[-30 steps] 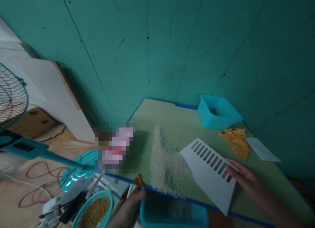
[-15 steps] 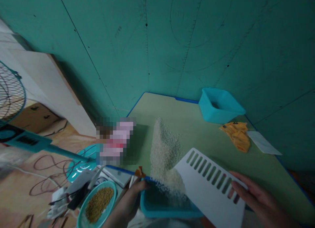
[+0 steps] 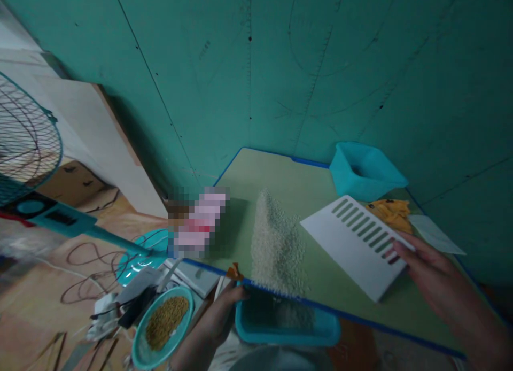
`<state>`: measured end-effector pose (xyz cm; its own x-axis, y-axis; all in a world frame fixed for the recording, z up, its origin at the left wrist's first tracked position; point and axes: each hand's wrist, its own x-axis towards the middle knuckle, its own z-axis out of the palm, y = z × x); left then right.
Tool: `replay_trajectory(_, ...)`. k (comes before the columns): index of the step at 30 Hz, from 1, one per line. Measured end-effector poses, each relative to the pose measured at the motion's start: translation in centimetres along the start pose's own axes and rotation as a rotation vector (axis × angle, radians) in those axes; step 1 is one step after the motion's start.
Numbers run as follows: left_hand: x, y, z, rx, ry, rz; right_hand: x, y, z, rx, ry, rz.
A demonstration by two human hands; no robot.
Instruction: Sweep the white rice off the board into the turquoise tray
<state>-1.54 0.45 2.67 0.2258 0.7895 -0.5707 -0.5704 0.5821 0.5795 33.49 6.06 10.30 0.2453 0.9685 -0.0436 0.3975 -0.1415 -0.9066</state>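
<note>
My right hand [image 3: 419, 259] grips the slotted end of a white plastic board [image 3: 340, 248], tilted above the table to the right of a heap of pale, rice-like grains [image 3: 274, 248]. The heap reaches the table's front edge. Just below that edge is a turquoise bin [image 3: 328, 333] with some grains [image 3: 294, 315] inside. My left hand [image 3: 226, 312] is closed at the bin's left end, its thumb along the rim; the other fingers are mostly hidden.
A second turquoise bin [image 3: 364, 173] stands at the back right of the table [image 3: 276, 168], by an orange cloth [image 3: 388, 213] and a white sheet [image 3: 436, 234]. At left are a basin of tan pellets [image 3: 166, 320], a fan [image 3: 28, 141] and cables. A green wall rises behind.
The white board has moved up and away from the bin, to the right of the heap. Grains that were spilling over the edge have dropped into the bin. My left hand stays at the bin.
</note>
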Motion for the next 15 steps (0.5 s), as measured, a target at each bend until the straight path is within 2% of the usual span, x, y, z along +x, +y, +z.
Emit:
replay_trajectory(2,0.2,-0.1,-0.4,0.0,0.011,-0.019,2.3,0.1,0.7,0.164,0.008,0.017)
replay_trajectory(4,0.5,-0.2,-0.7,-0.014,0.027,-0.036,4.3,0.3,1.4,0.209,0.073,0.006)
replay_trajectory(7,0.6,-0.2,-0.9,-0.021,0.025,-0.057,6.4,0.6,2.5,0.175,-0.008,-0.038)
replay_trajectory(10,0.5,-0.1,-0.9,-0.013,0.028,-0.071,7.0,0.3,3.4,0.148,-0.096,-0.054)
replay_trajectory(15,0.3,-0.1,-0.9,-0.027,0.0,-0.025,5.7,0.1,4.3,0.146,-0.202,0.012)
